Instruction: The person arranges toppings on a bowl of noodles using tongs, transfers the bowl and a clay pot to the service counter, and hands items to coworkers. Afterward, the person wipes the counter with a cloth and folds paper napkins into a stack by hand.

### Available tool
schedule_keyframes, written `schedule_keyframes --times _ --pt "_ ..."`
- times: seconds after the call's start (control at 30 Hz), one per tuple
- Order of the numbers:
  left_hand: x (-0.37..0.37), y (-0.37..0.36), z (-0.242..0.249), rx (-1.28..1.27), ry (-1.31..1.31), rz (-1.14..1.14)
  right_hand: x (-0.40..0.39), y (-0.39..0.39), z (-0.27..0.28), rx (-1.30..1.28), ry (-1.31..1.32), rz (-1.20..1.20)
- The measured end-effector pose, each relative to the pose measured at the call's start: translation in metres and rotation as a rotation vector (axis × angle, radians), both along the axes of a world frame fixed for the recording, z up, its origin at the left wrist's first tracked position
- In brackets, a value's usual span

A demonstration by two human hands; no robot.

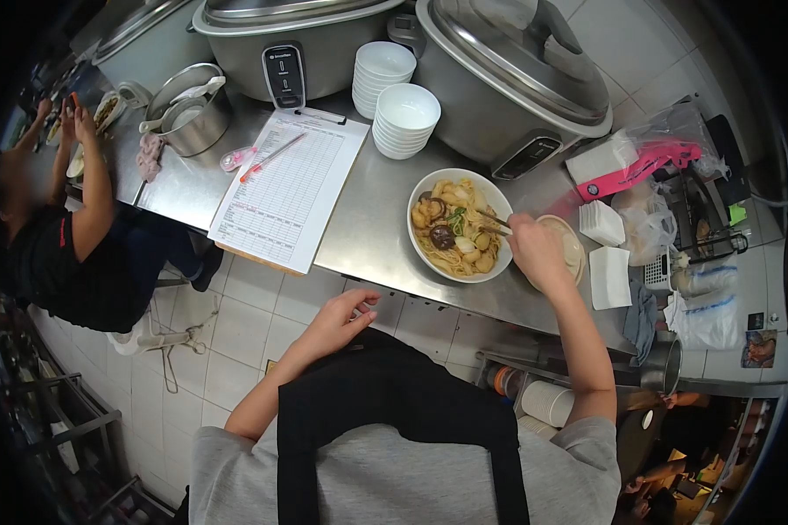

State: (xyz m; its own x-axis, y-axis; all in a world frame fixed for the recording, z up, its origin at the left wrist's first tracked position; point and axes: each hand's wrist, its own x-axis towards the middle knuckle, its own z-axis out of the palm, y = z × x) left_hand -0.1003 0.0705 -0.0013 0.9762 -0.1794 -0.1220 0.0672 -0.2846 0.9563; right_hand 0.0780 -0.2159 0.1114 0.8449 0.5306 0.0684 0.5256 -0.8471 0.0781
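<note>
The thin wooden chopsticks (492, 222) lie lengthwise left to right, tips pointing left into the white round bowl of noodles (458, 226) near the steel counter's (368, 219) front edge. The right hand (537, 252) pinches them closed, forearm extended. The left hand (341, 317) hangs loosely open, holding nothing, below the edge.

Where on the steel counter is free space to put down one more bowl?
Bare counter lies between the clipboard and the noodle bowl. To that bowl's right it is crowded: napkin stacks, bags.
</note>
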Motion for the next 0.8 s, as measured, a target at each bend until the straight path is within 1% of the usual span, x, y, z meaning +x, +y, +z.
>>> schedule_keyframes --times 0.07,0.17,0.27,0.4,0.43,0.47,0.5,0.57,0.7,0.8 --pt "0.001 0.002 -0.001 -0.002 -0.007 0.001 -0.001 -0.003 0.003 0.022 -0.006 0.04" --pt "-0.002 0.005 -0.004 0.008 0.017 0.006 -0.007 -0.006 0.038 0.021 -0.013 -0.004" --pt "-0.001 0.004 -0.007 0.001 0.029 -0.004 0.001 0.001 0.03 0.048 -0.008 -0.025" --pt "0.003 0.0 -0.002 0.028 -0.008 -0.04 0.025 0.005 -0.016 0.061 0.059 -0.05" --pt "0.004 0.0 -0.002 0.026 -0.015 -0.05 0.028 0.007 -0.023 0.065 0.112 -0.048" --pt "0.004 0.0 -0.002 0.026 -0.016 -0.051 0.029 0.01 -0.024 0.068 0.165 -0.046" --pt "0.003 0.001 -0.002 0.019 -0.013 -0.047 0.028 0.011 -0.024 0.068 0.165 -0.044" --pt "0.002 0.003 -0.004 0.009 -0.009 -0.038 0.021 0.013 -0.019 0.009 0.216 -0.021" --pt "0.0 0.005 -0.006 0.019 0.002 -0.025 0.017 0.014 -0.011 -0.007 0.218 0.051" --pt "-0.001 0.008 -0.007 0.022 -0.004 -0.016 0.017 0.017 0.007 -0.032 0.148 0.063"
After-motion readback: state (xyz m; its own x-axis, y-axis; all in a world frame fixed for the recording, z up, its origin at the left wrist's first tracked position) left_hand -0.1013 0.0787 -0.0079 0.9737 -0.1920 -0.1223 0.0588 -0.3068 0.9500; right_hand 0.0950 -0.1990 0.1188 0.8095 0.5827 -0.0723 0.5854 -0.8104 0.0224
